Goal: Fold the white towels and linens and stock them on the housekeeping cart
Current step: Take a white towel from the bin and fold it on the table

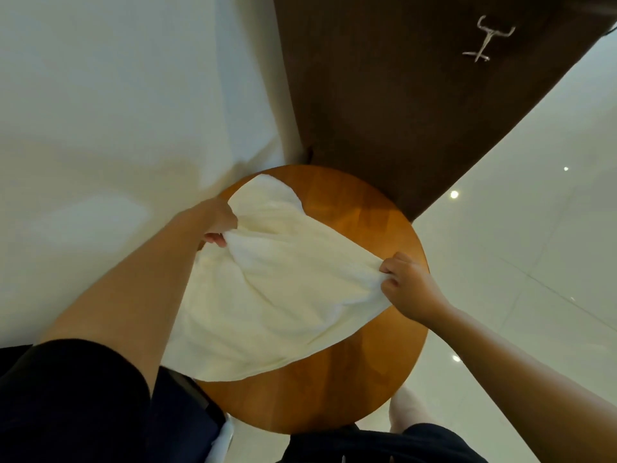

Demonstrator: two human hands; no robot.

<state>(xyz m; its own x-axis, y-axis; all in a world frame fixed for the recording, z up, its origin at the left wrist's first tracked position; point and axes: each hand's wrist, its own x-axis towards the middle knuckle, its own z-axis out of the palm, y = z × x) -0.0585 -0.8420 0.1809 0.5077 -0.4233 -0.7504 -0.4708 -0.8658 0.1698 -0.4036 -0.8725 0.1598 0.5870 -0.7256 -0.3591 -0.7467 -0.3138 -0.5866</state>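
A white towel point(277, 285) lies spread and rumpled over a round wooden table point(334, 396). My left hand point(217, 225) grips the towel's left edge near the table's far left rim. My right hand point(405, 284) pinches the opposite edge at the table's right side. The cloth is stretched between both hands and its near corner hangs over the table's front left edge.
A bed with a white sheet point(117, 111) fills the left side. A dark brown wooden panel point(400, 95) with a metal hook point(484, 38) stands behind the table. Glossy pale floor tiles point(534, 212) lie to the right.
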